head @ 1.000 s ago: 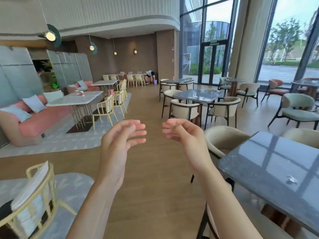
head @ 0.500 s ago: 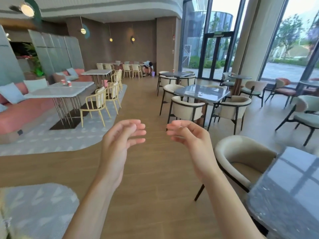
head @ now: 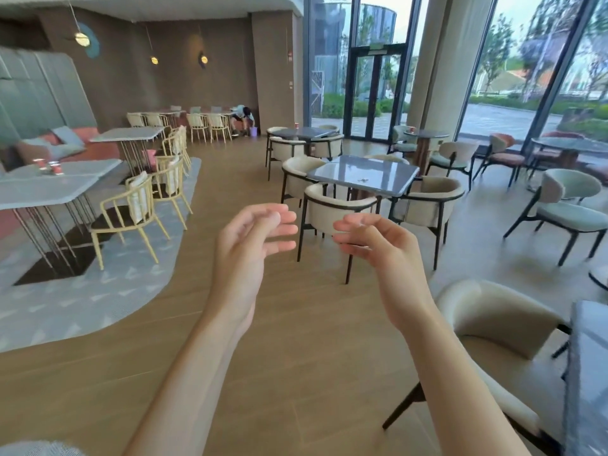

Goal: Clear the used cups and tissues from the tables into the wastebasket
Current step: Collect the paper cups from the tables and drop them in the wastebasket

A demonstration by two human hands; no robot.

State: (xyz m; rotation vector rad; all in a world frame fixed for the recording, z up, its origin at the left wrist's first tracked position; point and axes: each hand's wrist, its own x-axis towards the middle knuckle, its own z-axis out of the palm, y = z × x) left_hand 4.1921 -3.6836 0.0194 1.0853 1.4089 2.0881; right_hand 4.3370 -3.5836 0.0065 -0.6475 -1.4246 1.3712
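Observation:
My left hand [head: 245, 250] and my right hand [head: 385, 251] are raised side by side over the wooden floor, fingers loosely curled, holding nothing. Two red cups [head: 49, 166] stand on the white table [head: 49, 189] at the left. A small crumpled tissue [head: 363, 179] lies on the dark square table [head: 365, 174] ahead. Further back, a red cup [head: 296, 125] stands on another dark table [head: 306, 132], and one more red cup [head: 411, 129] on a round table [head: 426, 134]. A purple wastebasket [head: 254, 131] stands on the floor far back.
Cream armchairs [head: 335, 209] ring the dark tables; one armchair [head: 493, 327] is close at my lower right. Yellow wire chairs [head: 131, 212] line the white tables on a grey rug [head: 98, 284]. A person [head: 243, 116] bends over by the far wastebasket. A wooden aisle runs ahead.
The view has moved forward and turned a little right; the dark table with the tissue is nearer. Both hands stay raised and hold nothing.

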